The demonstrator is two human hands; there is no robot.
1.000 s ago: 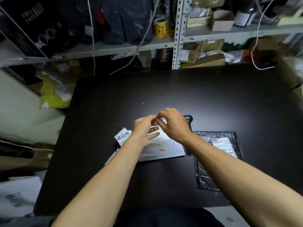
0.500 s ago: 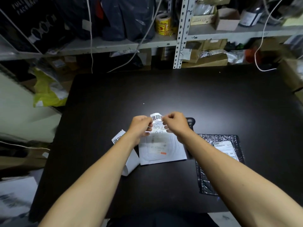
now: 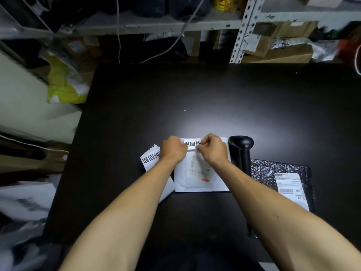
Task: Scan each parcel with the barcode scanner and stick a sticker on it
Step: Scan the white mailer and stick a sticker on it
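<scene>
Sticker (image 3: pixel 192 143) is getting pinched between both hands, left hand (image 3: pixel 172 149) and right hand (image 3: pixel 213 149), right above the white parcel (image 3: pixel 201 177) sitting mid-desk (image 3: pixel 195 94). Not stuck on yet. Black parcel (image 3: pixel 281 178) near the right edge is probably waiting its turn, scanner (image 3: pixel 240 151) lying idle between them.

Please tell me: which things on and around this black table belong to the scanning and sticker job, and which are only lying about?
Job things:
white printed sticker, pinched by left hand and right hand
white plastic parcel
black handheld barcode scanner
black bubble-wrap parcel
white sticker strip

Lying about:
yellow plastic bag
brown cardboard boxes on grey metal shelf
</scene>
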